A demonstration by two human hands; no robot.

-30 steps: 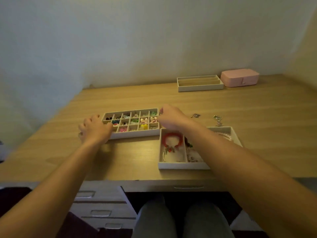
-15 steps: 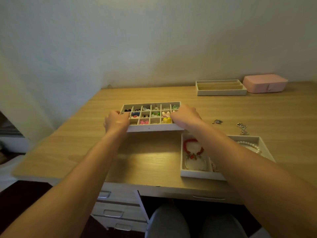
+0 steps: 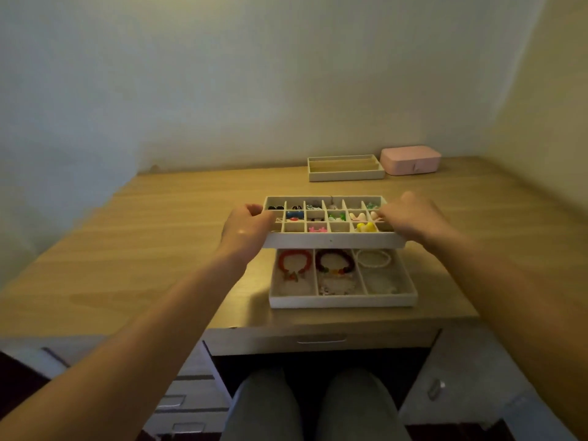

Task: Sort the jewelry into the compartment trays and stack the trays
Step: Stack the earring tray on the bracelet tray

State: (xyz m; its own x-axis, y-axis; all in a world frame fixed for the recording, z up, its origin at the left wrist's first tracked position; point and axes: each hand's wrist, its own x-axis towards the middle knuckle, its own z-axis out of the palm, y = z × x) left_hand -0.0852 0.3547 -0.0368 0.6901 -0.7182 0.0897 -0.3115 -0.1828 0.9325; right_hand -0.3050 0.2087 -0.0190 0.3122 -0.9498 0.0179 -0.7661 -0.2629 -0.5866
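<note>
Head view: the compartment tray [image 3: 331,241] sits over the 12 o'clock end of the bracelet tray [image 3: 342,301] on the desk [image 3: 159,249]. Your left grip [image 3: 245,229] clasps its 9 o'clock end; your right grip [image 3: 410,218] clasps its 3 o'clock end.

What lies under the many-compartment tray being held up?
Below the held tray sits the three-section tray, showing a red bracelet, a dark beaded bracelet and a white bracelet. Its far end is covered, so anything there is unseen.
</note>
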